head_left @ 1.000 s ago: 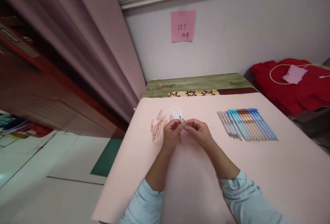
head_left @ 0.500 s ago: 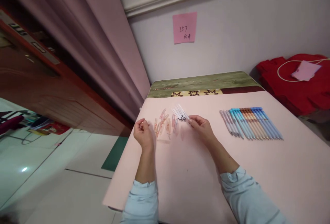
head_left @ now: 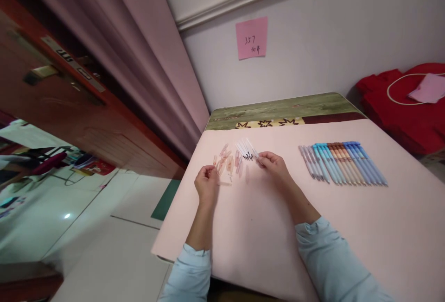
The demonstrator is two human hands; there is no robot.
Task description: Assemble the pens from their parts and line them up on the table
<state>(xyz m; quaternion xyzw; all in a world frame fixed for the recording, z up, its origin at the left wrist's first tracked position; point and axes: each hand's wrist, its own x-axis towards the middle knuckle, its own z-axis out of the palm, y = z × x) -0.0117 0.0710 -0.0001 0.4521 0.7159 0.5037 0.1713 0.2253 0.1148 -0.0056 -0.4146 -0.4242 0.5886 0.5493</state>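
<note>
My right hand (head_left: 274,166) pinches a fanned bunch of thin white pen refills (head_left: 246,148) with black ends, held over the pink table cover. Several clear, pink-and-orange pen barrels (head_left: 230,165) lie loose in a small pile left of the refills. At the pile's left edge is my left hand (head_left: 206,180), thumb and fingers closed together; whether a barrel is between them is hard to see. Farther right, a row of pens (head_left: 342,164) lies side by side, running from grey through turquoise and brown to blue.
The pink cover (head_left: 253,237) spreads over the table, leaving a green patterned strip (head_left: 278,106) at the back. Behind stands a wall with a pink note (head_left: 251,38). Red cloth (head_left: 399,112) lies at the right; a curtain (head_left: 163,61) and wooden door (head_left: 114,130) are left.
My left hand has moved right to the edge of the barrel pile. My right hand still holds the refills in nearly the same place. The view has shifted slightly.
</note>
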